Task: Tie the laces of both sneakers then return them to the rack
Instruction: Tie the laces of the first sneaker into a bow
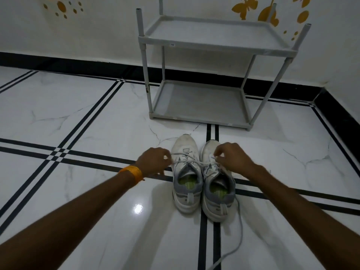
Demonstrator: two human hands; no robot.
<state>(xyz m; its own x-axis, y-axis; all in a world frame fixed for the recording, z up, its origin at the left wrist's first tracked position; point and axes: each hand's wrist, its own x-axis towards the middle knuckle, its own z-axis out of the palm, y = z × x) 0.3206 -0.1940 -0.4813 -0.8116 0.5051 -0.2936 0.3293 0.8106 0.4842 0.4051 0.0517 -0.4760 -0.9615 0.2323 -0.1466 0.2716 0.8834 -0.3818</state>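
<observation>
Two white-and-grey sneakers stand side by side on the tiled floor, toes pointing away from me: the left sneaker (186, 178) and the right sneaker (217, 188). My left hand (153, 159) is closed on a lace end pulled out to the left of the left sneaker. My right hand (232, 157) pinches a lace over the tongue of the right sneaker. The taut lace (191, 162) runs between both hands across the left sneaker. A loose grey lace (240, 230) trails from the right sneaker toward me.
A grey two-shelf shoe rack (214, 41) stands against the wall just beyond the sneakers, both shelves bare. The floor is glossy white marble tile with black stripes. A black skirting runs along the walls, with a corner at the right.
</observation>
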